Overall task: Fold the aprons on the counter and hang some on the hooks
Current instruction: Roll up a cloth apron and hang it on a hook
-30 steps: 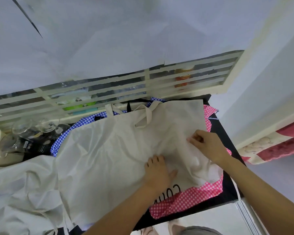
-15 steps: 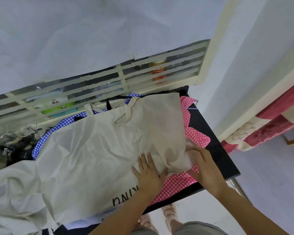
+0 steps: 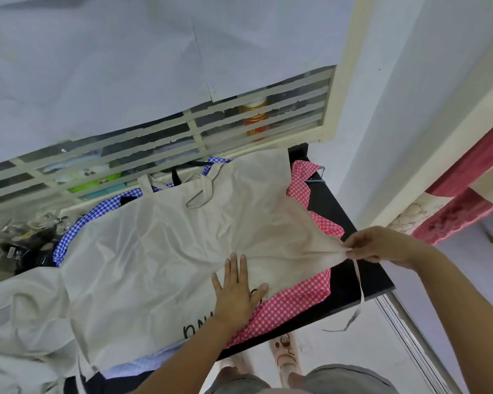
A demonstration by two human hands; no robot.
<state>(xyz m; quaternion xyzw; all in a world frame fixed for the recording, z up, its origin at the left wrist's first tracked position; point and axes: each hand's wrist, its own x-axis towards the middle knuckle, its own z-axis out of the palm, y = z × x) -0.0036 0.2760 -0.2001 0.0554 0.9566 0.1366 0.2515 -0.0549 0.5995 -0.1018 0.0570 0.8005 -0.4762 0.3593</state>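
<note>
So my left hand (image 3: 237, 288) is flat, fingers spread, palm down on the beige apron (image 3: 165, 257), pressing it onto the counter (image 3: 350, 282) near the front edge. It isn't gripping anything, just pinning the cloth right above some black lettering (image 3: 195, 327) that's half hidden by my wrist.

My right hand (image 3: 377, 244) is off to the right, out past the counter's corner, pinched shut on the apron's side corner where the strap (image 3: 359, 282) comes off. The fabric is pulled taut between the two hands, with creases fanning out from the pinch. The strap hangs loose from my fingers down over the counter edge, and its end curls in mid-air above the floor.

Under the beige one there's a pink gingham apron (image 3: 293, 301) poking out on the right and front, touching the beige all along. A blue gingham apron (image 3: 94, 214) peeks out at the back left. The beige one's neck loop (image 3: 202, 191) lies at the far side near the louvred window (image 3: 160, 155). More pale cloth (image 3: 20, 317) is bunched at the left end, running off the bottom of the view. Some glassware (image 3: 26, 234) sits in the far left corner, kinda blurry. My feet (image 3: 286, 354) show below the counter.
</note>
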